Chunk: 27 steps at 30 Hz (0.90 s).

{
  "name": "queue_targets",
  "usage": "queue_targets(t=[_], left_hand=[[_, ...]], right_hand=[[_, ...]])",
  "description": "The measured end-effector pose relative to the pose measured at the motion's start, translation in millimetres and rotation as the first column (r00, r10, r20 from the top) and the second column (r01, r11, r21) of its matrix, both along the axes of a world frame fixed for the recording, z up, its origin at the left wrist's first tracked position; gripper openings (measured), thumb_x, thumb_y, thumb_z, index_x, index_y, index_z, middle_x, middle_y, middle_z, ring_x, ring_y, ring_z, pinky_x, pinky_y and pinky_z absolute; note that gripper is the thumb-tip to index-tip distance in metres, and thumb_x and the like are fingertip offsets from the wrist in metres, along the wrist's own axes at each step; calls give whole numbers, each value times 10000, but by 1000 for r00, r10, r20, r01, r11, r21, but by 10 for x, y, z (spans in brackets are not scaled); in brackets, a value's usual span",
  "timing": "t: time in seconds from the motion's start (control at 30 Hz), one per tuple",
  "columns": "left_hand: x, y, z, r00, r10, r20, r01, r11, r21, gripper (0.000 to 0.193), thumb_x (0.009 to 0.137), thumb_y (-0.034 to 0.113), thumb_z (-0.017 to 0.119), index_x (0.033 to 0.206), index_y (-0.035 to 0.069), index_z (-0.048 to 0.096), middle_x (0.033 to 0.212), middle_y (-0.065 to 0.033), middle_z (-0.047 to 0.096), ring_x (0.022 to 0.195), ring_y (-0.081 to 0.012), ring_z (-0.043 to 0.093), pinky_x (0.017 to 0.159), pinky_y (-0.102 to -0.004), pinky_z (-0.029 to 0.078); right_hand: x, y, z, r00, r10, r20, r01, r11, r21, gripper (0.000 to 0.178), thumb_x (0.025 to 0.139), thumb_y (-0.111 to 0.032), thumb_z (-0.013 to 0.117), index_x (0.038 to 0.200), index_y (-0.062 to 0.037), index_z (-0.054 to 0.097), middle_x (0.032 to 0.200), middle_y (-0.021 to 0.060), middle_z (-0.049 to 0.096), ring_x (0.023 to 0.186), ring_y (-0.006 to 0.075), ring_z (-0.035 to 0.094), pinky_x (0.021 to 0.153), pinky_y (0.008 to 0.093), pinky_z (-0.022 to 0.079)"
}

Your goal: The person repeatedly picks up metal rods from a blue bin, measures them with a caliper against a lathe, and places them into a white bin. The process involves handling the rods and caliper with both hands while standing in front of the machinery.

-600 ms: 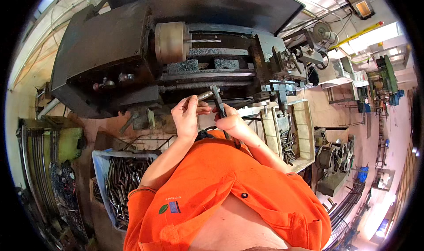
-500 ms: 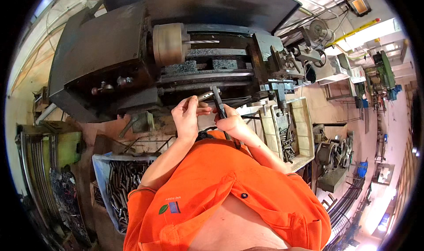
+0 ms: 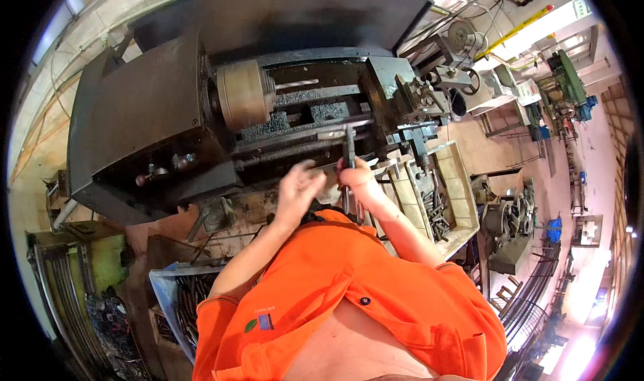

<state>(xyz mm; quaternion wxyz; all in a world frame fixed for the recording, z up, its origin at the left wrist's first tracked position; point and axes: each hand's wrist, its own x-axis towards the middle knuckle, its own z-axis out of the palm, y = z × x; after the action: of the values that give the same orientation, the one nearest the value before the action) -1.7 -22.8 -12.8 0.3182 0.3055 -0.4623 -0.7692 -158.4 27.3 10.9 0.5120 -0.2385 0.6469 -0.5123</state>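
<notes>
My right hand [image 3: 359,175] grips a long dark tool [image 3: 349,149] that looks like pliers, its two handles running down toward my body. A short pale metal rod [image 3: 330,135] shows at the tool's upper end, pointing left, in front of the lathe bed. My left hand [image 3: 300,188] is beside it on the left, apart from the rod. Its fingers are bent and smeared by motion, and nothing can be made out in them. Beyond both hands is the lathe chuck [image 3: 243,96], with a thin rod [image 3: 297,84] jutting from it to the right.
The dark lathe headstock [image 3: 137,113] with knobbed levers fills the left. Metal chips [image 3: 329,111] cover the bed; the carriage [image 3: 386,86] stands to the right. A wooden tray [image 3: 463,186] of metal pieces is by my right arm, a blue-edged bin [image 3: 164,294] of rods by my left.
My left hand has left the rod and moved down a little. My right hand with the tool has shifted right, the rod staying at its upper end. The whole view has tilted slightly.
</notes>
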Motion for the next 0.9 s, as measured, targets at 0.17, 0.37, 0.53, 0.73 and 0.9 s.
queue_targets(t=[0.17, 0.37, 0.53, 0.73, 0.9], left_hand=[[-330, 57, -162, 939, -336, 76, 345, 922, -179, 601, 795, 174, 654, 1262, -35, 337, 1155, -90, 491, 1046, -153, 494, 879, -286, 410], [-619, -212, -274, 940, -332, 75, 329, 943, 51, 445, 646, -17, 632, 1059, -13, 463, 944, -36, 540, 875, -123, 541, 747, -268, 455], [-833, -225, -399, 958, -286, 29, 283, 956, 70, 512, 605, 17, 679, 1066, -21, 459, 933, -36, 549, 863, -119, 543, 729, -258, 454], [-981, -289, -203, 963, -214, -163, 239, 959, 151, 581, 585, 88, 721, 1074, -54, 440, 912, -48, 531, 789, -113, 534, 678, -238, 440], [-987, -365, -244, 953, -223, -205, 253, 958, 132, 576, 652, 150, 718, 1123, -26, 438, 975, -42, 544, 881, -126, 563, 769, -249, 476]], right_hand=[[-192, -464, -54, 990, -117, 84, 124, 988, -95, 122, 716, -57, 497, 838, -58, 493, 638, 23, 485, 555, 132, 461, 518, 269, 387], [-231, -728, -256, 992, -116, 42, 121, 981, -150, 152, 668, -76, 523, 811, -50, 476, 625, -7, 422, 553, 90, 370, 487, 248, 312], [-378, -700, -236, 994, -97, 50, 104, 980, -167, 257, 677, -66, 516, 930, -29, 498, 661, -4, 444, 575, 95, 400, 511, 241, 327], [-556, -829, -192, 980, -22, -197, -7, 990, -141, 293, 629, -97, 561, 896, -19, 470, 670, 34, 442, 625, 123, 417, 531, 277, 368], [-546, -993, -63, 974, 56, -220, -73, 995, -70, 247, 627, -105, 576, 828, -23, 459, 678, 54, 479, 617, 142, 447, 527, 289, 384]])
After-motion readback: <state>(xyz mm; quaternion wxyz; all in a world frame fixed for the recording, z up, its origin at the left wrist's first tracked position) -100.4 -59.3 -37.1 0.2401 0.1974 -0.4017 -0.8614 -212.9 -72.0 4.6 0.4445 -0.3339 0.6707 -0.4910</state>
